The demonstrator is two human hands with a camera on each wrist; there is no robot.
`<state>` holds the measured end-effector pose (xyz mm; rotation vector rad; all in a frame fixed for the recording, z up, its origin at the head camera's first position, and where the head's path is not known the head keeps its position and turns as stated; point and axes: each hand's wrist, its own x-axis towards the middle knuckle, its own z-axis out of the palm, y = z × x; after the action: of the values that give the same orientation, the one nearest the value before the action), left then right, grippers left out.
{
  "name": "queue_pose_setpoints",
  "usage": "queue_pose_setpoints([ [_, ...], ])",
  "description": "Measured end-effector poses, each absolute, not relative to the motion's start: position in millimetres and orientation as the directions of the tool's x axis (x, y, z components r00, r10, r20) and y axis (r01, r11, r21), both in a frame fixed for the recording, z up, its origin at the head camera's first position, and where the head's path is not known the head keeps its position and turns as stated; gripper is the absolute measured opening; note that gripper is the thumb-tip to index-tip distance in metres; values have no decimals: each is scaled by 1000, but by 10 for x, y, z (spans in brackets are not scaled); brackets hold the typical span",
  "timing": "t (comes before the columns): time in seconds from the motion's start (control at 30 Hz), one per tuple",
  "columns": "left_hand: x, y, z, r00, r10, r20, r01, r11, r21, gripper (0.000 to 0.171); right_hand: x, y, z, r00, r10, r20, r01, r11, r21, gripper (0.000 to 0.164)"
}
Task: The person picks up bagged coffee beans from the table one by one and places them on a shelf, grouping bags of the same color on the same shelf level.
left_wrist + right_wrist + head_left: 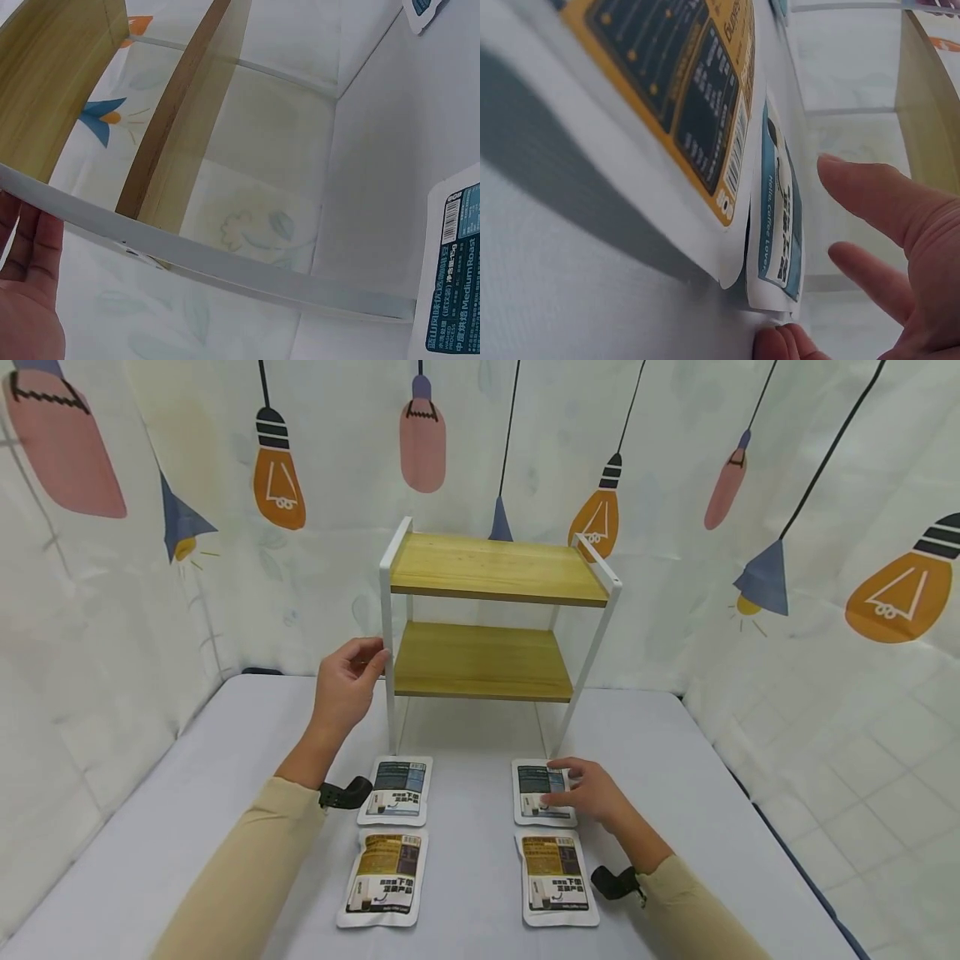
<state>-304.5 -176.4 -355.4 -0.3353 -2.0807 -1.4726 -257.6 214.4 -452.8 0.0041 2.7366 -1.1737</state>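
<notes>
A small two-tier shelf with yellow wooden boards and a white frame stands at the far middle of the table. My left hand holds its left post, with fingers partly hidden behind the post. The right hand hovers over the back right blue-labelled coffee pouch, thumb and forefinger spread apart. In the right wrist view its lower fingertips are right at the edge of that pouch.
Another blue-labelled pouch lies in front of the shelf's left side. Two brown-labelled pouches lie nearer, one on the left and one on the right. A patterned curtain surrounds the white table.
</notes>
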Motion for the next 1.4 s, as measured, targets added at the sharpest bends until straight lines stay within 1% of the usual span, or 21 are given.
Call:
queue_pose_setpoints([
  [0.27, -3070, -1761, -3549, -812, -132, 568, 500, 346, 794, 32, -2627, 2103, -4538, -984, -71, -166, 62, 730, -681, 67],
  [0.4, -3066, -1745, -3541, -817, -138, 559, 489, 349, 800, 34, -2629, 2082, -4529, -983, -61, -171, 70, 740, -669, 66],
  [0.6, -3087, -1755, -3521, -806, -156, 570, 493, 354, 794, 29, -2640, 2041, -4506, -983, -66, -173, 62, 764, -643, 62],
  [0.87, -3093, -1753, -3522, -824, -159, 543, 476, 323, 818, 32, -2674, 2044, -4520, -983, -67, -168, 50, 792, -609, 64],
  [1.4, -3110, -1749, -3560, -812, -161, 561, 491, 329, 806, 31, -2660, 2054, -4526, -984, -54, -169, 63, 785, -616, 64],
])
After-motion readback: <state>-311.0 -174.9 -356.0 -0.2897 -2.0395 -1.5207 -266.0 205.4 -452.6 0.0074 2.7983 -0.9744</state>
